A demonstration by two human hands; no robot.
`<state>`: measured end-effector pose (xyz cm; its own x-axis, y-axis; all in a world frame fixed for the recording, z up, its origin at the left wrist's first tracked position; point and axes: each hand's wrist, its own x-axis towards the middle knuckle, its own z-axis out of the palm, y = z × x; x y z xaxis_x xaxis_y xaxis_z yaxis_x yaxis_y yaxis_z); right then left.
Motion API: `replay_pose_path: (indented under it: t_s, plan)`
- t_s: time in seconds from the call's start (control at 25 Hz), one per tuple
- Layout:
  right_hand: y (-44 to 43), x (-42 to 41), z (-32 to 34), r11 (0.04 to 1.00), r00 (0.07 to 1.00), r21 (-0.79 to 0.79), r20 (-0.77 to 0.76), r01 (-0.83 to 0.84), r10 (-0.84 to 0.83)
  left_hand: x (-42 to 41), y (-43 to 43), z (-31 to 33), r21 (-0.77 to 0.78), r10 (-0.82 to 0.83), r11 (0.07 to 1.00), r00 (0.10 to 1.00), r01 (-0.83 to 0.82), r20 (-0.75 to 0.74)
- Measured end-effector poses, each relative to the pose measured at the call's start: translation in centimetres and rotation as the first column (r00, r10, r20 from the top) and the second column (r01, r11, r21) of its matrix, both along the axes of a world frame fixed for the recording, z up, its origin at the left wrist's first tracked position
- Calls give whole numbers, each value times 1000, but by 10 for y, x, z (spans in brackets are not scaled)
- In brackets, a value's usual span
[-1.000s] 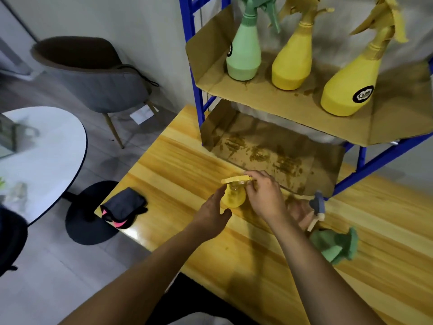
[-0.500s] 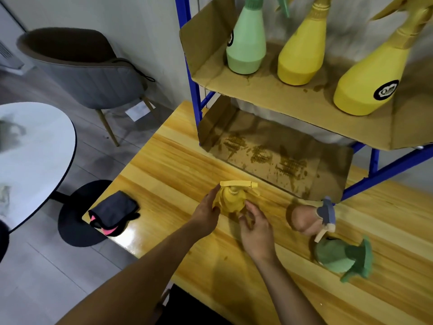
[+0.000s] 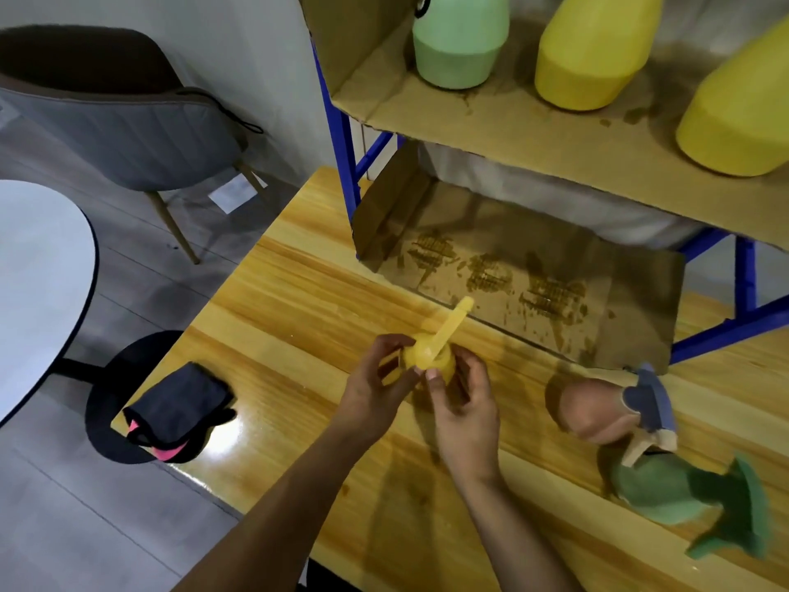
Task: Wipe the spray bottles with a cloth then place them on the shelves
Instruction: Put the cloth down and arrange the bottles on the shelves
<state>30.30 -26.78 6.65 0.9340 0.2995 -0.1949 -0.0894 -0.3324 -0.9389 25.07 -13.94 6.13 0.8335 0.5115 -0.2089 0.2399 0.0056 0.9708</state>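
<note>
A small yellow spray bottle [image 3: 431, 356] stands on the wooden table [image 3: 299, 318], its trigger head pointing up and right. My left hand [image 3: 375, 388] grips its left side and my right hand [image 3: 463, 403] grips its right side, fingers curled round the body. A dark cloth with a pink edge [image 3: 177, 410] lies folded at the table's left corner, apart from both hands. A brown bottle [image 3: 597, 405] and a green bottle [image 3: 666, 491] lie on their sides to the right. On the cardboard-lined shelf [image 3: 512, 134] stand a green bottle [image 3: 459, 44] and two yellow bottles [image 3: 593, 57].
The blue shelf frame [image 3: 341, 134] stands at the table's far side, with a stained cardboard sheet [image 3: 533, 279] on its lower level. A grey chair [image 3: 115, 126] and a round white table [image 3: 38, 284] stand to the left, across the floor.
The view has dropped closer to the table. My right hand moved from the bottle's top down to its right side. The trigger head turned from pointing sideways to pointing up and right.
</note>
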Motion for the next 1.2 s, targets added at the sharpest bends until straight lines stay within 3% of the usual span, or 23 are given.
replay_pose_path:
  t_s: [0.24,0.36,0.48,0.64,0.84,1.2]
  plan:
    - [41,61,33,991,999,134,40,18,-23,45,24,39,171,41,984,993,-60,113]
    - [65,99,42,998,993,62,117,2,-10,77,46,43,237,-11,971,994,-15,111]
    - [85,129,39,999,988,-43,156,-7,14,102,65,36,202,-28,979,996,11,81]
    - [102,154,22,996,994,-84,100,-41,49,120,77,21,173,-32,985,996,17,84]
    - [104,155,7,999,996,-29,77,-43,45,122,79,18,189,-88,979,992,70,92]
    - [18,77,16,979,985,109,-16,171,-170,75,35,27,252,22,968,995,4,-100]
